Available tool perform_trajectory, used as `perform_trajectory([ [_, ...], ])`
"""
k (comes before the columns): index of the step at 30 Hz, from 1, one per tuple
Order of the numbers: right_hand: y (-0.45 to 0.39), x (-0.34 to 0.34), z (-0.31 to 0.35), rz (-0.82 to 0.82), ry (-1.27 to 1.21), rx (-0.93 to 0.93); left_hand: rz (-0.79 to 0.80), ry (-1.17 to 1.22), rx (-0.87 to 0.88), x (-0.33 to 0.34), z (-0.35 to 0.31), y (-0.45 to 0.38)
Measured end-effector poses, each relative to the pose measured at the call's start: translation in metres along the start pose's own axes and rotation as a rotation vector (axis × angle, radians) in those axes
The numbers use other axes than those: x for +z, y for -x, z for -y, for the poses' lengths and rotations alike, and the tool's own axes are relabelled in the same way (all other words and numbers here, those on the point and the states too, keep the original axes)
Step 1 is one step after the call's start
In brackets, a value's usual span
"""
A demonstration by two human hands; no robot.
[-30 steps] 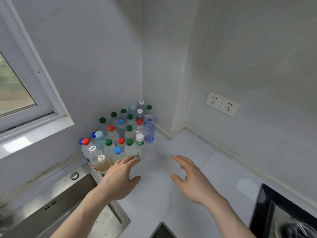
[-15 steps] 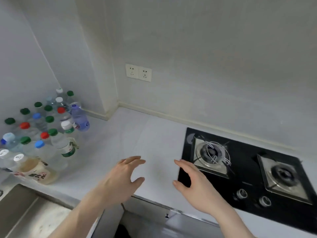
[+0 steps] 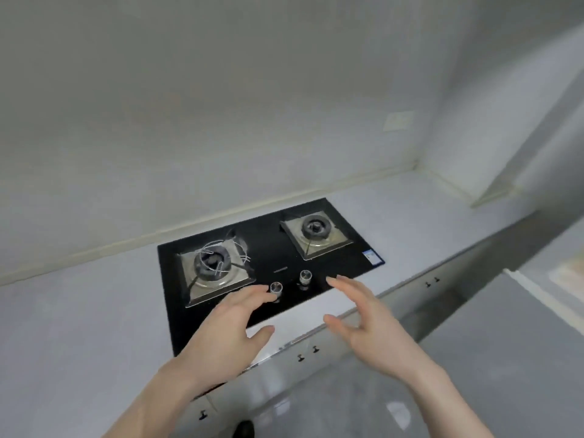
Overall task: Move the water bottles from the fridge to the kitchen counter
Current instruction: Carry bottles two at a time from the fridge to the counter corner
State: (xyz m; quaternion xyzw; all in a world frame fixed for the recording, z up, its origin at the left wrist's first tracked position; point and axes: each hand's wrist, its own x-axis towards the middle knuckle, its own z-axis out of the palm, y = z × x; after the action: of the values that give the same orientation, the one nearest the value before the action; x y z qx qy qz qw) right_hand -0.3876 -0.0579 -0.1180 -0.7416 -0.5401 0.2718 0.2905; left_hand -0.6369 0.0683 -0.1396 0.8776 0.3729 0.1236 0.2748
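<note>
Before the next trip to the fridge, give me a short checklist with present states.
1. Left hand holds nothing: ok, fingers relaxed.
2. Right hand holds nothing: ok, fingers spread.
3. Fridge in sight: not ok, not in this view.
4. Bottles in sight: not ok, none in view.
5. Bare counter left of the stove: ok.
6. Burners off: cannot tell for certain; no flame shows.

The stove top (image 3: 268, 254) is black and shiny like glass. Its two burner plates (image 3: 218, 270) are shiny metal, and the two knobs (image 3: 275, 287) look like shiny metal too. The counter (image 3: 79, 311) is pale, smooth and not shiny. The wall (image 3: 221, 105) is plain and dull. The floor (image 3: 347, 399) is grey and glossy.
</note>
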Motion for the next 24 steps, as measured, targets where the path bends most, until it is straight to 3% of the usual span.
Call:
perform_trajectory([
  [10,0.048,-0.099,-0.084,-0.422,0.020,0.298,0.205,0.000,0.400,0.046,-0.107,-0.152],
  [24,0.089,-0.181,-0.123,-0.816,0.023,0.650,0.446,0.047,0.912,0.119,-0.237,-0.300],
])
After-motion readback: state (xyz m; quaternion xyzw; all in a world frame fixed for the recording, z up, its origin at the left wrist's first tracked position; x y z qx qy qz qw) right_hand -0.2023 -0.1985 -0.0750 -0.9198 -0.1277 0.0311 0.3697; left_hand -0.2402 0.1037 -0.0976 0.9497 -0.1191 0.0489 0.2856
